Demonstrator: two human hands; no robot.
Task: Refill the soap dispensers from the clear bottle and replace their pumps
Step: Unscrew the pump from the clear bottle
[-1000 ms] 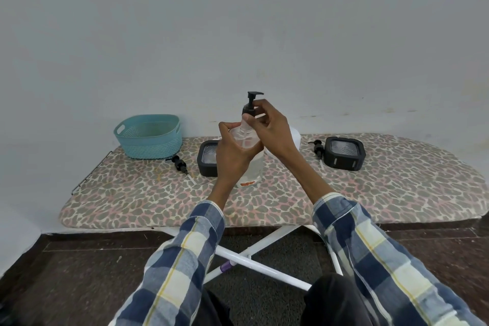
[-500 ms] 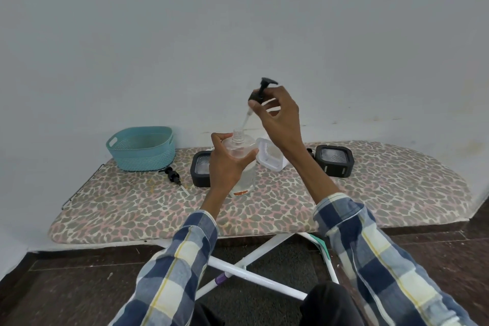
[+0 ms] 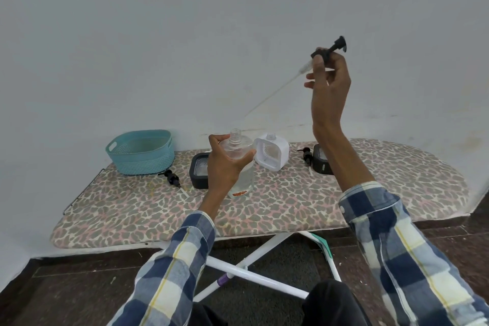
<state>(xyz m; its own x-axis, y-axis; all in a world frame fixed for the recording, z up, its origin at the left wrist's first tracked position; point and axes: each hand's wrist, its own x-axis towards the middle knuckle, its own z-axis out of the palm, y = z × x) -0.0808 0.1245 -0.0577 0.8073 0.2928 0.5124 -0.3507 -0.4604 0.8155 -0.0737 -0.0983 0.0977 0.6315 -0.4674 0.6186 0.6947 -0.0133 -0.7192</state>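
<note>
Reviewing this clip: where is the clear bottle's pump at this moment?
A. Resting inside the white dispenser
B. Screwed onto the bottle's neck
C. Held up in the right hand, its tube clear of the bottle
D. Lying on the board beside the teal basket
C: the right hand holds the black pump high, its tube slanting down but ending above the open neck of the clear bottle, which the left hand holds.

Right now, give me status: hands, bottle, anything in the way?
Left hand grips clear bottle upright on ironing board, neck open. Right hand pinches black pump raised high, tube clear of neck. White dispenser right behind bottle, uncapped.
</note>
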